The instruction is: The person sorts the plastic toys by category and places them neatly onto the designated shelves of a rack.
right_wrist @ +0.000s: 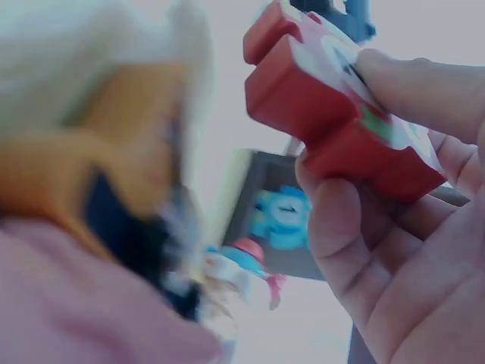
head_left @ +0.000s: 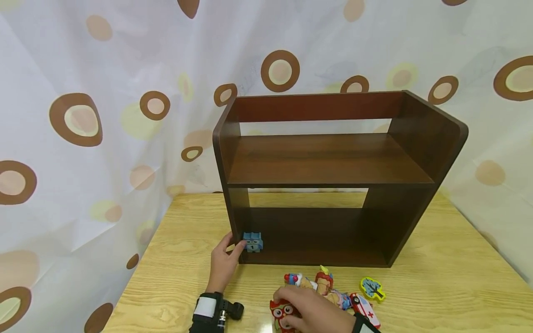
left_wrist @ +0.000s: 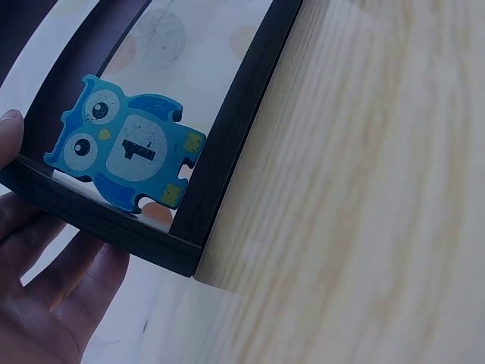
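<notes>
A blue owl piece (head_left: 252, 242) marked with a 1 (left_wrist: 125, 152) stands upright in the lower left corner of a dark brown shelf (head_left: 333, 159). My left hand (head_left: 231, 249) is beside it, fingers straight around the shelf's left side panel (left_wrist: 114, 224). One fingertip lies against the panel edge, and no finger shows on the owl. My right hand (head_left: 306, 307) is at the table's front edge and grips a red owl piece (head_left: 282, 314). In the right wrist view the red owl piece (right_wrist: 341, 114) is pinched between fingers and thumb.
Loose toy pieces lie in front of the shelf: a snowman-like figure (head_left: 293, 279), a red and brown piece (head_left: 324, 281), an ambulance (head_left: 365, 309) and a yellow-edged tree (head_left: 372, 288). The shelf sits on a light wooden table (head_left: 449, 277). A spotted curtain (head_left: 104, 115) hangs behind.
</notes>
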